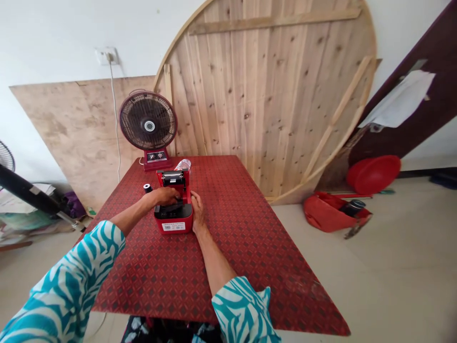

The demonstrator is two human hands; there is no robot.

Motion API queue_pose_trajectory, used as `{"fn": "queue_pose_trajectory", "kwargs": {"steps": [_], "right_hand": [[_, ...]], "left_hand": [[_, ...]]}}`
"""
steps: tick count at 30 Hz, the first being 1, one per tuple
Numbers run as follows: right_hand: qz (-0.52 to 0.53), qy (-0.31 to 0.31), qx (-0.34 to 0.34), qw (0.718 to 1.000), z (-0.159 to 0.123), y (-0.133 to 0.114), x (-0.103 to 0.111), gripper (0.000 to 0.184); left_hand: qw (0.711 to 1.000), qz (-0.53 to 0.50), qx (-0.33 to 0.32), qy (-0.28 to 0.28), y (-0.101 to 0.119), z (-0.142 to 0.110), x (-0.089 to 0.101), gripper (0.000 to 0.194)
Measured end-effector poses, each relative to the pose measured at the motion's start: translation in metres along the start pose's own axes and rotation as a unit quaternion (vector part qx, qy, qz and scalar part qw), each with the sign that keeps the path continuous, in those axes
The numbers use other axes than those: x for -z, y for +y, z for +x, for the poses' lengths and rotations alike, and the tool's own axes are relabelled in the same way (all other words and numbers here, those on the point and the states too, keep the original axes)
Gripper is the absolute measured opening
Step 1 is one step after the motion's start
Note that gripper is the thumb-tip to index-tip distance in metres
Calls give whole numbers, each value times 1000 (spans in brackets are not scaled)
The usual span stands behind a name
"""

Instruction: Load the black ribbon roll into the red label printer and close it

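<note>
A red and black label printer (pixel 173 224) stands on the patterned table with its lid (pixel 173 177) tipped up. My left hand (pixel 166 196) reaches over the opened body, its fingers dipping into the compartment, where the fingertips are hidden. Along the printer's right side, my right hand (pixel 198 209) grips the casing, fingers curled round its edge. A small dark cylinder with a white top (pixel 147 188) is just beyond my left wrist. Behind the lid lies a clear plastic bottle (pixel 183 165), partly covered.
A table fan (pixel 149 125) stands at the far left corner of the red table (pixel 246 252). Its cord runs to a wall socket (pixel 107 56). A large round wooden board (pixel 271 95) leans behind. On the floor at right are a red bag (pixel 321 214) and a red basin (pixel 374 174).
</note>
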State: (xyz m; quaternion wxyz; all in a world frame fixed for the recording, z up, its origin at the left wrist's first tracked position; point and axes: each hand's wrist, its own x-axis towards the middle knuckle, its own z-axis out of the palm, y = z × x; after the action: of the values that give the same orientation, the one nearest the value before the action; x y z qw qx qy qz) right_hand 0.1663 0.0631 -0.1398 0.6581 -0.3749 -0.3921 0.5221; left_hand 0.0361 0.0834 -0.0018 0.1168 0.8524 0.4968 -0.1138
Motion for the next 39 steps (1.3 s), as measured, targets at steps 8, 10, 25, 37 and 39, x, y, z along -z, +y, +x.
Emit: {"fn": "queue_pose_trajectory", "kwargs": {"steps": [8, 10, 25, 37, 39], "right_hand": [[2, 7, -5, 1000, 0, -2, 0, 42], [5, 10, -7, 1000, -1, -3, 0, 43], [20, 16, -43, 999, -2, -4, 3, 47], [2, 34, -53, 998, -4, -10, 1, 46], [4, 34, -58, 998, -3, -10, 1, 46]], "left_hand": [[993, -49, -14, 102, -3, -12, -6, 39], [986, -62, -32, 150, -1, -20, -5, 41], [787, -418, 150, 427, -124, -114, -42, 52], [841, -396, 174, 326, -148, -75, -79, 48], [844, -394, 146, 334, -150, -69, -66, 49]]}}
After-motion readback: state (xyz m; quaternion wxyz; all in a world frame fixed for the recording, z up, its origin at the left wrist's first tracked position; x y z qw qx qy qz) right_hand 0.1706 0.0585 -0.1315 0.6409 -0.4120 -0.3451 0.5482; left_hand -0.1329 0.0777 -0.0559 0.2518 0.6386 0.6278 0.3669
